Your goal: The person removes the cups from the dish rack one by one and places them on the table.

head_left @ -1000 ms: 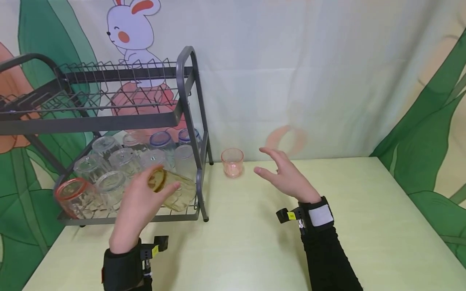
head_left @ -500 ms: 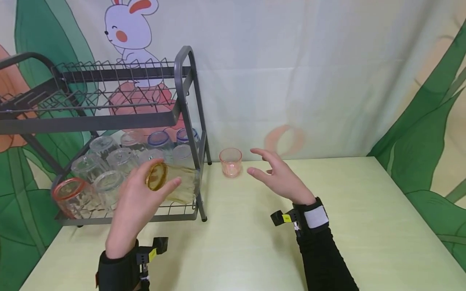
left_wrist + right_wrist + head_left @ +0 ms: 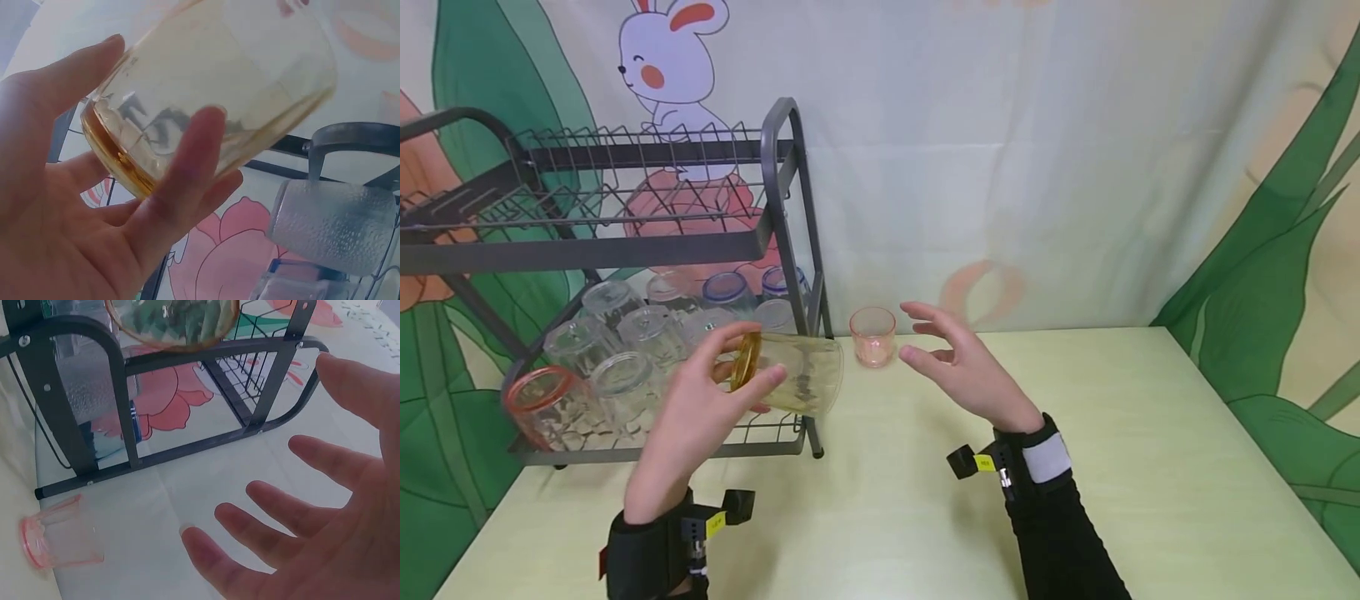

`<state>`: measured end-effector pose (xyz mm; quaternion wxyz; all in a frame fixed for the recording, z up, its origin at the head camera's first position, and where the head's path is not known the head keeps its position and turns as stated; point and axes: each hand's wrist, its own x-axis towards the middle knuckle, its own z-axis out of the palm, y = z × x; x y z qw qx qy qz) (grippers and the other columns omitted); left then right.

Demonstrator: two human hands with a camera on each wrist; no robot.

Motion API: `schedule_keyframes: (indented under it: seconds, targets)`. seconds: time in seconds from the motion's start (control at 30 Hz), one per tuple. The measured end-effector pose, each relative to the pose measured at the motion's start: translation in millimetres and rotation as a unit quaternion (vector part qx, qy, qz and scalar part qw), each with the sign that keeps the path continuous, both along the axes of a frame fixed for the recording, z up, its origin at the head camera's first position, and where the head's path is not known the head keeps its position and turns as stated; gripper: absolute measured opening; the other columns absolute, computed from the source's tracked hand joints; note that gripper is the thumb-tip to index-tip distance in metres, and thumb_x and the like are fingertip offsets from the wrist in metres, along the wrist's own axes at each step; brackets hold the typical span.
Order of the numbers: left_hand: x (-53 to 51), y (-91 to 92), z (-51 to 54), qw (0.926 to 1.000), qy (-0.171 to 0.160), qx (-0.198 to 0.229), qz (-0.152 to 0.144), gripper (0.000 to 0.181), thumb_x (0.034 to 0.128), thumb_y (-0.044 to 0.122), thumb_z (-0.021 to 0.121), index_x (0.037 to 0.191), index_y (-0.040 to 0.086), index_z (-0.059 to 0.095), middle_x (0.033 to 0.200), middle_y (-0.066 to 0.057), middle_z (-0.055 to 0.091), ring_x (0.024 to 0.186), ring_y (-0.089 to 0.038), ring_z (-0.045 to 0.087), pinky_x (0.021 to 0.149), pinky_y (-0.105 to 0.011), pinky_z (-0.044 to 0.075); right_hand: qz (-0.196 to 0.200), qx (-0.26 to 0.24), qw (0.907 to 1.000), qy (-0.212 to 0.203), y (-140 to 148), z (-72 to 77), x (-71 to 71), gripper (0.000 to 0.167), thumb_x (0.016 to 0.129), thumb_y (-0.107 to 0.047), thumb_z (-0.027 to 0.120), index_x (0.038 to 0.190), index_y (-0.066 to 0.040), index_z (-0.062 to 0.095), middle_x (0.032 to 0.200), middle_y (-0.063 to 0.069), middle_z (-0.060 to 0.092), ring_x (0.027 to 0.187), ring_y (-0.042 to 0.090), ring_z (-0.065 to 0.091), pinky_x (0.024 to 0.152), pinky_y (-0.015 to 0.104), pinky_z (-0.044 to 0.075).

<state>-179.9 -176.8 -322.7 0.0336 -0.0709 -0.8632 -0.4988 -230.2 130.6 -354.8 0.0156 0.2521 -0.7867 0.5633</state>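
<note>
Partway, judging by layout: pink cup (image 3: 873,337) stands on the far surface (image 3: 1075,500), just right of the rack (image 3: 692,247); yellow cup (image 3: 808,371) not yet set down. Left grip (image 3: 696,408) clamped on its base end, cup tipped sideways at the rack's right side. Right grip (image 3: 966,367) fingers apart, holding nothing. Other glasses (image 3: 625,387) on lower shelf, not taken out.

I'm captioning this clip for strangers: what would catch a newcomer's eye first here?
Likely the yellow glass, held sideways in the left hand at the right end of the dark rack. Next, the glasses crowding that rack's lower shelf. Then the small pink glass on the table, between rack and right hand.
</note>
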Motion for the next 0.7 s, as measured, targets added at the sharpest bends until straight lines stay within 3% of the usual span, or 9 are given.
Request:
schedule_keyframes:
  seconds: [0.23,0.43,0.7]
  targets:
    - [-5.1,7.3,-3.4,0.9977,-0.014,0.060,-0.028,0.077,0.0913,0.053,0.062,0.150,0.018,0.027,0.146,-0.020,0.035,0.086,-0.025,0.071,0.091,-0.056,0.049,0.031,0.002,0.9994,0.015,-9.6,3.4,5.6,0.055,0.097,-0.035,0.062,0.147,-0.026,0.042,0.146,-0.011,0.040,0.130,0.014,0.042,0.100,0.040,0.044]
    - [-8.0,14.0,-8.4,0.9966,-0.021,0.068,-0.040,0.074,0.0947,0.056,0.054,0.150,0.018,0.022,0.146,-0.020,0.034,0.096,-0.030,0.069,0.098,-0.064,0.039,0.047,0.008,0.9988,0.006,-14.8,0.0,4.8,0.055,0.098,-0.035,0.061,0.148,-0.029,0.039,0.147,-0.013,0.038,0.131,0.013,0.041,0.100,0.042,0.043]
    - [-16.9,33.8,-16.1,0.9854,0.004,0.144,-0.092,0.063,0.1021,0.043,0.047,0.147,0.007,0.021,0.132,-0.023,0.040,0.106,-0.038,0.062,0.083,-0.043,0.056,0.063,-0.001,0.9979,0.012,-17.3,2.8,6.8,0.059,0.098,-0.036,0.060,0.151,-0.028,0.035,0.149,-0.011,0.036,0.132,0.017,0.042,0.098,0.043,0.045]
